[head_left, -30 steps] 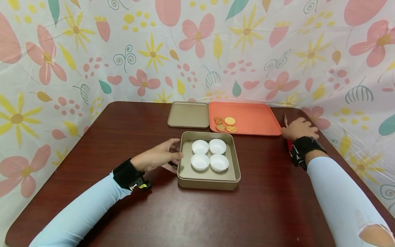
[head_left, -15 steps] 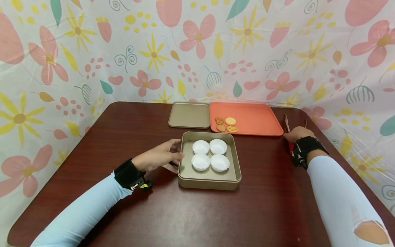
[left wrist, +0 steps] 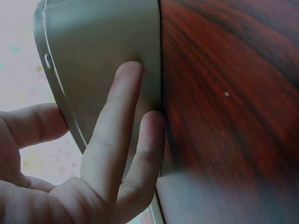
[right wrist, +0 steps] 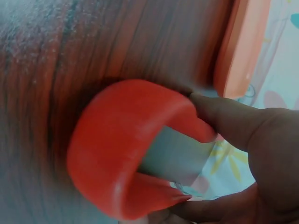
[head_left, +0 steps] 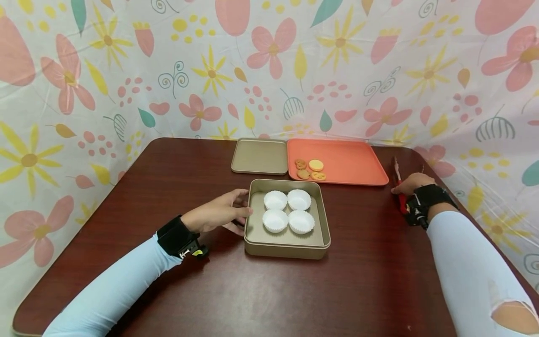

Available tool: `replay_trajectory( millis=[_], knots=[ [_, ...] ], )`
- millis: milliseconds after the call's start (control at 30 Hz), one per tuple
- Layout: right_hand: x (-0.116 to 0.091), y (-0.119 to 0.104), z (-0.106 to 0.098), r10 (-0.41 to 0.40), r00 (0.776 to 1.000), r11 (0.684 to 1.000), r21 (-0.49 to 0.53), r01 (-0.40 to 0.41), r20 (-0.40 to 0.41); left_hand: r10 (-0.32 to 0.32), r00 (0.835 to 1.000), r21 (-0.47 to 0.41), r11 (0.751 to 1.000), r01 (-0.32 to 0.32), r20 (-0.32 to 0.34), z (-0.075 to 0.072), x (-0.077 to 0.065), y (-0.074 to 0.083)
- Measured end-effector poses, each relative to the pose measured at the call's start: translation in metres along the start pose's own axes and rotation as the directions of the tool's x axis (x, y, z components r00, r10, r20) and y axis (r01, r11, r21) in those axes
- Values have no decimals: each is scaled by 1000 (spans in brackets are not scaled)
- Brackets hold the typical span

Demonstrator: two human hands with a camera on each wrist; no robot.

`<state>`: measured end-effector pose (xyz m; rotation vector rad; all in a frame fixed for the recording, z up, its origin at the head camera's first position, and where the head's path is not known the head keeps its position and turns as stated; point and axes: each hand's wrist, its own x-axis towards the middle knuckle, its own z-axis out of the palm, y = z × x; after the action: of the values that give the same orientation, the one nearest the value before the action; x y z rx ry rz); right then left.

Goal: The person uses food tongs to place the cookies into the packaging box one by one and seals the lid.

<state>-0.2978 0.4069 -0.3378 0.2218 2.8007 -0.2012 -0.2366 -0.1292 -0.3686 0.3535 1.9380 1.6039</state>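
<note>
My left hand (head_left: 219,213) rests against the left wall of a square gold baking tin (head_left: 287,251). Two of its fingers lie fairly straight along the tin's outer side (left wrist: 98,51) in the left wrist view, with the thumb at the rim. Inside the tin sit several white fluted paper cups (head_left: 275,200). At the far right of the table, my right hand (head_left: 414,183) grips a pair of tongs (right wrist: 112,149) by their red handle. Their arms stand apart and point toward the back; the thumb and fingers are on opposite sides of the red bend.
Beyond the tin, an orange tray (head_left: 341,159) holds several cookies (head_left: 316,165) at its front left corner. A flat gold tray or lid (head_left: 259,156) lies beside it on the left. A flowered cloth (head_left: 261,70) hangs behind the brown table (head_left: 189,164).
My right hand has gone from spread fingers over the tongs to gripping them, and has shifted slightly right. My left hand stays at the tin.
</note>
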Motion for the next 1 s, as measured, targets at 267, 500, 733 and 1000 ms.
replay_trajectory(
  millis=[267,500,733,1000],
  knots=[
    [-1,14,-4,23,999,989,144,-18,-28,13,1000,-5,1000,-13,9,1,-1,2],
    [-2,17,-16,65,998,949,311,-60,-4,26,1000,-4,1000,-25,17,0,0,1],
    [-12,6,-27,100,994,966,243,-89,-33,21,1000,1,1000,-21,9,1,-2,2],
    [-20,-2,-38,17,988,997,76,-5,-151,21,1000,-4,1000,-21,9,1,-1,0]
  ],
)
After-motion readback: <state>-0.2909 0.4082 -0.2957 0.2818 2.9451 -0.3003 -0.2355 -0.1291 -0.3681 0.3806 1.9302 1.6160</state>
